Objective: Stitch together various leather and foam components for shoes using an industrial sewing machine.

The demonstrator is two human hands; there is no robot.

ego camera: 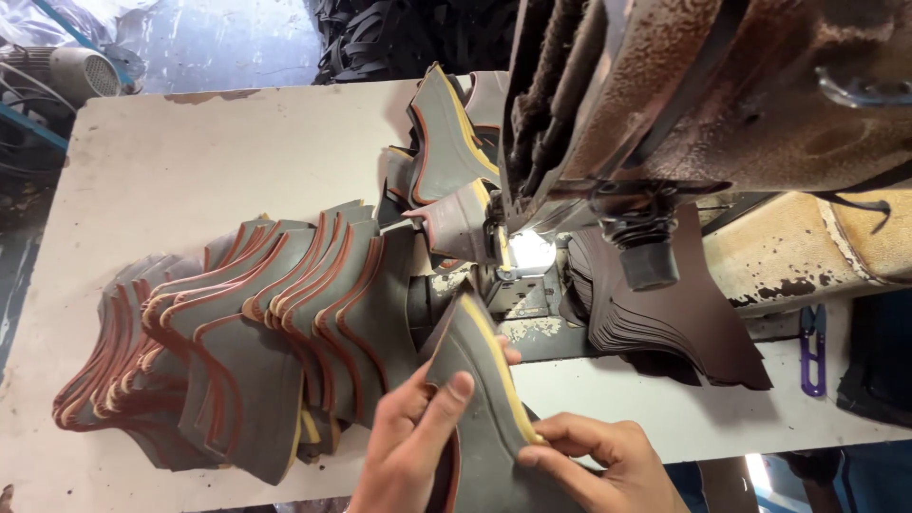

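My left hand (410, 445) and my right hand (597, 465) both grip one grey leather piece (483, 399) with a yellow edge, held upright at the table's near edge. The piece points toward the lit needle area (525, 255) of an old, rusty sewing machine (703, 90). A similar grey piece with red trim (456, 223) lies just behind the needle, joined by others further back (442, 133). To my left, a fanned stack of several grey pieces with red edges (237, 332) spreads over the white table (171, 161).
A pile of dark brown cut pieces (679, 323) lies to the right of the needle. Purple thread snips (810, 351) rest on the table at the right. Dark straps (380, 38) heap beyond the table's far edge, and a motor (71, 71) stands at the far left.
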